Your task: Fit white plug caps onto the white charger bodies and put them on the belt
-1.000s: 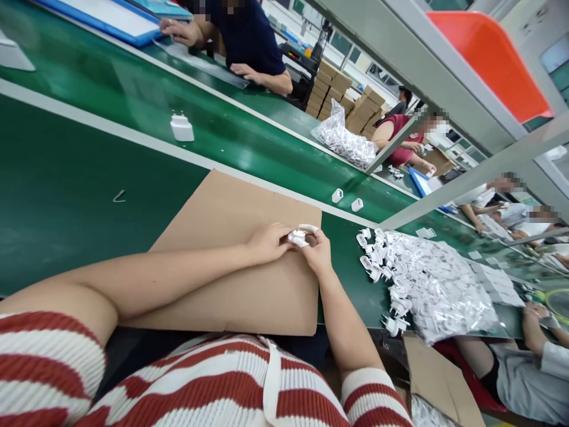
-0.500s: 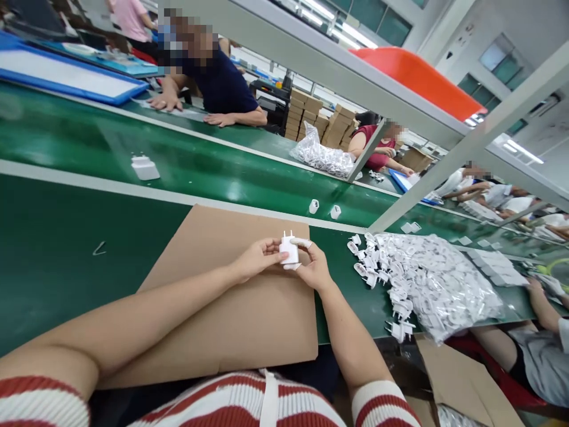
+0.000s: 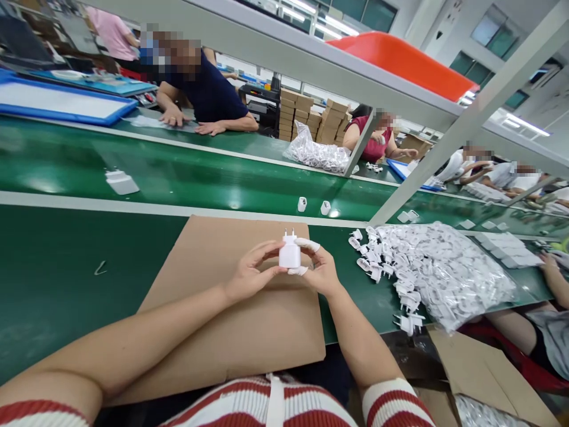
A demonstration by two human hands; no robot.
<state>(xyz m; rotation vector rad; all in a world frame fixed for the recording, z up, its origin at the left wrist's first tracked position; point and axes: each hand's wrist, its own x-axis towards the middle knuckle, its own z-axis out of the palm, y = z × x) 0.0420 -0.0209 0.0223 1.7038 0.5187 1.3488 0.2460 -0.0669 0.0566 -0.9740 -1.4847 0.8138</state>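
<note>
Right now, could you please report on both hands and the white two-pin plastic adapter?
Left hand, right hand: both gripping adapter. Adapter: over flat brown cardboard sheet, pins topmost in view. Nothing visibly blocking.

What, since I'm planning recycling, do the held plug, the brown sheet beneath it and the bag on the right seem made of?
Held plug: probably smooth hard plastic; its white body looks moulded.
Brown sheet: likely matt cardboard; its face is dull and it looks stiff.
Bag: apparently glossy, clear plastic film; it wrinkles, shines and shows white pieces through.
</note>
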